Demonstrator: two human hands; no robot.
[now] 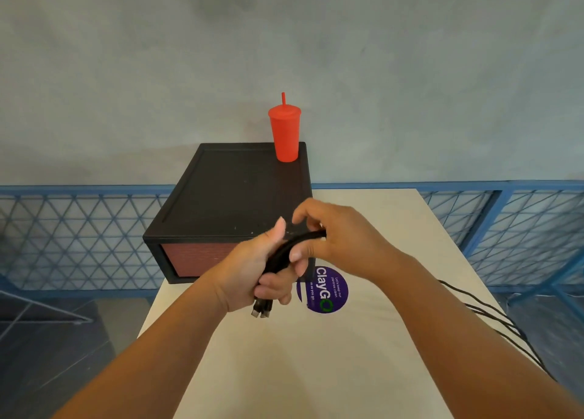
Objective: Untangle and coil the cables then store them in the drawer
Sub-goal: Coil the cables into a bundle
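Observation:
A bundle of black cables (284, 251) is gripped in my left hand (252, 273), with the connector ends (260, 311) sticking out below the fist. My right hand (335, 238) pinches the upper end of the same bundle between thumb and fingers. More black cable strands (483, 311) trail from behind my right forearm across the table's right edge. The black drawer box (230, 191) stands on the table just beyond my hands; its reddish-brown drawer front (196, 259) is shut.
A red tumbler with a straw (285, 134) stands on the box's far right corner. The cream table (316, 355) carries a round purple sticker (325, 292). Blue mesh railing (79, 235) runs behind, close to a grey wall.

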